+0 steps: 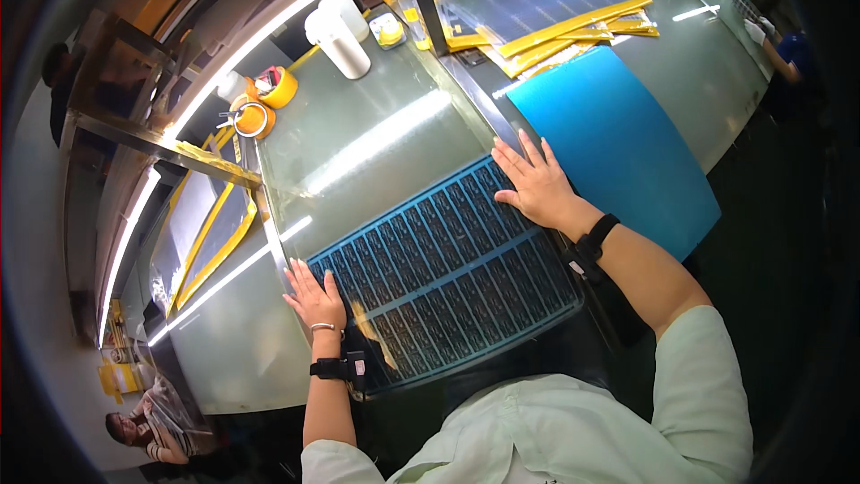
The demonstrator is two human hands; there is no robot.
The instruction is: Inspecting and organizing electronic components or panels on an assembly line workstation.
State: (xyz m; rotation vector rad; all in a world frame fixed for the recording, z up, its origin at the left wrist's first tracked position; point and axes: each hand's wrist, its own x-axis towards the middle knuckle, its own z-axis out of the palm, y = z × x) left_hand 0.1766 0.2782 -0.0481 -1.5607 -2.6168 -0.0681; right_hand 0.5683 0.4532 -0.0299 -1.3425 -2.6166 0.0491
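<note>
A flat dark sheet with a blue grid and rows of small repeated shapes lies in front of me, its near edge close to my body. My left hand rests at its upper left corner, fingers stretched out and slightly spread. At the upper right corner my right hand lies flat, its fingers apart and thumb toward the sheet. Neither hand grips anything. A tan, torn-looking patch shows along the sheet's left side. Each wrist wears a black strap.
Right of me lies a plain blue sheet, below stacked yellow-edged frames. Tape rolls and a white bottle stand farther back. Metal posts rise from the glossy table. Other people are at far left and far right.
</note>
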